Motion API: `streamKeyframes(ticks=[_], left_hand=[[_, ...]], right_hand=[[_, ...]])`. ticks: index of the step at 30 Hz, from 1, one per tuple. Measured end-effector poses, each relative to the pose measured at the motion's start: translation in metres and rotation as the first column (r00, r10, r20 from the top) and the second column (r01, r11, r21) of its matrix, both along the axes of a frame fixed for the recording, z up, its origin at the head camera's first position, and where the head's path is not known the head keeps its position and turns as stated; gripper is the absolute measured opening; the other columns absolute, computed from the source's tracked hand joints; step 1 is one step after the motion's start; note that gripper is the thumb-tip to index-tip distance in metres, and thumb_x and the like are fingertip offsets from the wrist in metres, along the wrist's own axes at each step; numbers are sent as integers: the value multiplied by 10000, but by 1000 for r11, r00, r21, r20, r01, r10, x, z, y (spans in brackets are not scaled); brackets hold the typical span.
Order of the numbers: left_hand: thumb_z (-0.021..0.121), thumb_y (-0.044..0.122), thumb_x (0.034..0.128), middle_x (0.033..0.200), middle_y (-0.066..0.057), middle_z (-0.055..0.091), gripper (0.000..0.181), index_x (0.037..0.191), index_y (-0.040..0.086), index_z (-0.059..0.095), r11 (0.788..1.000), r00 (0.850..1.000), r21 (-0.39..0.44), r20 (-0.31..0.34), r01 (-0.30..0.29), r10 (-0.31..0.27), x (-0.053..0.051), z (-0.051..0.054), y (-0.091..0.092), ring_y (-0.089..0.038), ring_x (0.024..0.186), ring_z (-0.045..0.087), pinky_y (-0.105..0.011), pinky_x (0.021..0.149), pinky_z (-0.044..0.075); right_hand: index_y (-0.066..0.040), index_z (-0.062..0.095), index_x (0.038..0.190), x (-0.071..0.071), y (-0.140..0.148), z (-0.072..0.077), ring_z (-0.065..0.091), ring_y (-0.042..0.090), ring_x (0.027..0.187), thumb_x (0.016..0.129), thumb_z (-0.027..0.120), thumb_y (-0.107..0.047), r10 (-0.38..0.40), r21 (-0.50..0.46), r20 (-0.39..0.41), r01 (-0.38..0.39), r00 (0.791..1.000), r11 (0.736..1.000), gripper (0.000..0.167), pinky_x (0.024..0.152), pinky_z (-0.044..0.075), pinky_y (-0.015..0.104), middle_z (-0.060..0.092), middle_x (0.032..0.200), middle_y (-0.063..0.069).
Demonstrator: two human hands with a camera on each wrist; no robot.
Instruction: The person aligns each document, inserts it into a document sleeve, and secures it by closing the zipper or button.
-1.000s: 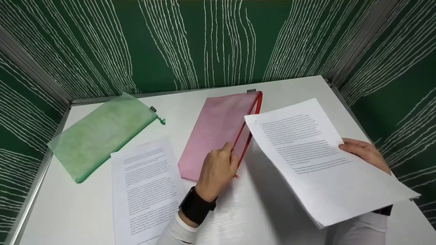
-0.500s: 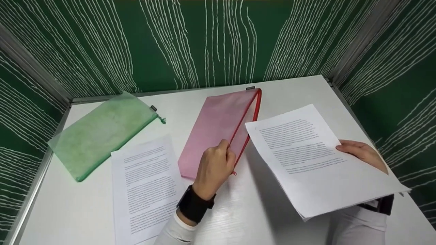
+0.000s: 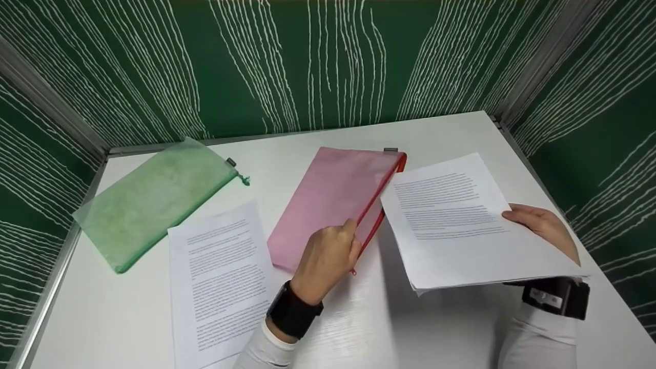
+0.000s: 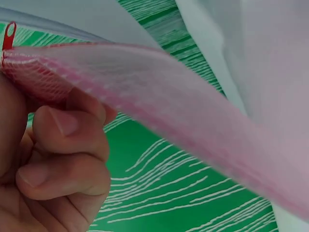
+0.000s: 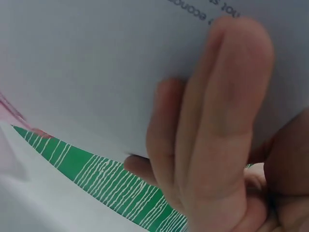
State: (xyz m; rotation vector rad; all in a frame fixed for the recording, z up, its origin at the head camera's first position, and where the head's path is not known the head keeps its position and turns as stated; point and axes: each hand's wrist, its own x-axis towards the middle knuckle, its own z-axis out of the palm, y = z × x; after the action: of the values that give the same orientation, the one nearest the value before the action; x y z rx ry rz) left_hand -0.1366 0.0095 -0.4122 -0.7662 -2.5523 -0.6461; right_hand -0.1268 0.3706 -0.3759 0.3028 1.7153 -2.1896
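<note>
A pink zip pouch (image 3: pixel 333 189) with a red zipper lies at the middle of the table, its mouth parted along the right side. Near the zipper pull (image 4: pixel 9 36), my left hand (image 3: pixel 328 259) pinches the pouch's edge with curled fingers. My right hand (image 3: pixel 546 225) grips a stack of printed paper (image 3: pixel 456 256) by its right edge, thumb on top. In the right wrist view, straight fingers (image 5: pixel 227 96) support the underside. The stack is raised over the table, and its far left corner overlaps the pouch's mouth. Whether that corner is inside cannot be told.
A green zip pouch (image 3: pixel 159 205) lies at the left, appearing zipped. Printed sheets (image 3: pixel 225 292) lie on the white table (image 3: pixel 102 318) between it and my left forearm. Green walls with white lines (image 3: pixel 348 66) stand behind and at both sides.
The paper stack has swung leftward and levelled, its lower edge now nearer the pouch. The pouch's far zipper end has shifted slightly right and toward me, and its mouth looks narrower.
</note>
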Motion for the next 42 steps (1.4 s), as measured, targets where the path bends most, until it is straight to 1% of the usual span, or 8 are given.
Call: streamKeyframes(ticks=[9,12,16,25,28,31,35,42], left_hand=[[557,28,794,504,66,325,65,787,78,516,990,995,-99,12,98,-98,2,2,2,-44,454,334,-163,412,269],[538,11,812,506,68,324,98,842,102,517,984,987,-78,2,160,-160,3,2,4,-39,462,322,-157,417,252],[501,0,841,522,73,357,180,722,134,501,972,973,-37,18,231,-230,3,2,5,-28,489,337,-140,442,253],[433,-8,837,573,81,377,282,602,148,439,963,960,38,76,268,-270,2,1,3,-5,519,375,-97,465,272],[417,70,865,562,77,354,314,563,154,406,962,960,49,68,269,-271,3,0,4,-14,499,344,-108,455,249],[467,313,894,565,84,358,371,561,160,409,962,958,39,84,270,-273,6,-1,4,-23,498,346,-121,466,259],[604,496,767,606,97,396,390,630,154,475,957,952,-23,114,288,-284,8,0,3,-25,534,390,-125,499,312],[600,188,640,597,81,379,120,625,131,495,951,950,-63,94,304,-298,9,-2,4,-37,532,386,-136,477,305]], right_hand=[[-123,570,1196,-5,-15,-3,684,166,810,935,520,-153,-44,-14,32,44,999,999,268,633,547,291,694,1022,12],[-92,493,1262,-11,-18,-7,681,143,801,920,552,-193,-13,69,46,10,999,998,362,631,543,272,695,1010,-14],[-78,411,1328,-21,-17,-17,672,108,791,899,585,-248,-5,172,63,-6,998,985,493,629,533,250,696,978,-63],[-46,310,1397,-28,-20,-31,652,81,796,893,587,-279,-92,237,31,82,995,968,620,646,525,255,690,923,-95],[-49,256,1421,-28,-20,-32,641,66,778,892,581,-303,-93,266,38,80,995,961,672,652,521,251,682,886,-114],[-32,219,1422,-28,-20,-33,650,87,783,898,577,-268,-107,186,36,99,994,977,677,654,528,256,687,897,-78],[-7,201,1418,-28,-22,-34,663,110,793,896,585,-233,-136,122,26,132,990,984,686,634,537,261,691,914,-45],[-1,232,1420,-28,-24,-34,652,76,808,892,589,-252,-156,207,-2,153,988,966,685,652,530,244,681,914,-95]])
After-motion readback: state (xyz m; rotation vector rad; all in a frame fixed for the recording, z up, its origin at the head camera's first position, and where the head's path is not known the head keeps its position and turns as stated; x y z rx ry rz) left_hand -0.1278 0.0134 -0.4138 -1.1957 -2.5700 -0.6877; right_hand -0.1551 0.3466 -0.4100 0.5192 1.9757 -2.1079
